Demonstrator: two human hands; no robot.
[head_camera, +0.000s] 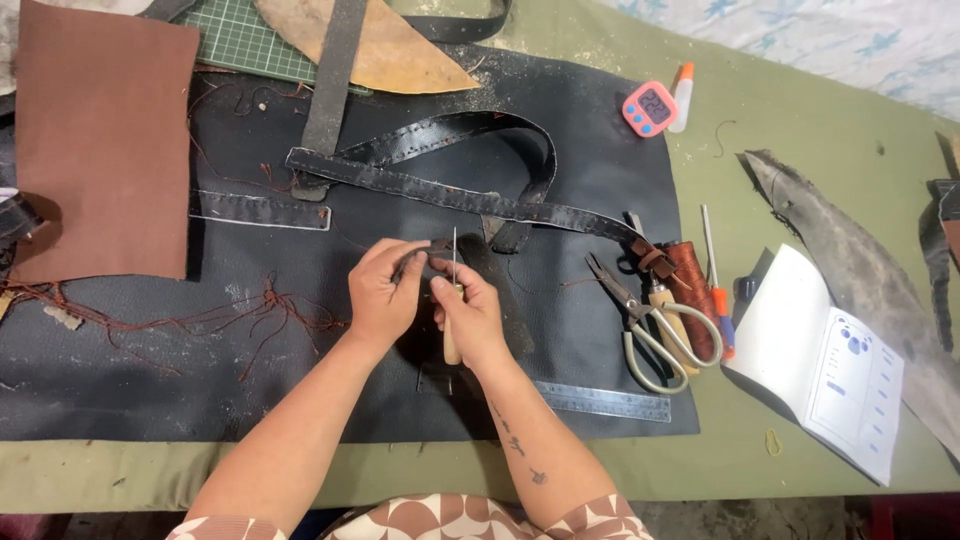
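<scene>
A dark mat (150, 370) covers most of the green table (800, 130). A brown leather sheet (100, 140) lies at its far left corner, and a long black strap (450, 190) loops across its middle. An open booklet (830, 370) sits at the right, off the mat. Scissors (645, 320) and a steel ruler (600, 400) lie right of the hands. At the mat's centre, the left hand (380, 295) pinches a small dark leather piece (425, 255). The right hand (470, 315) is clenched around a wooden-handled awl (453, 335), its thin point standing upright just beside that piece.
</scene>
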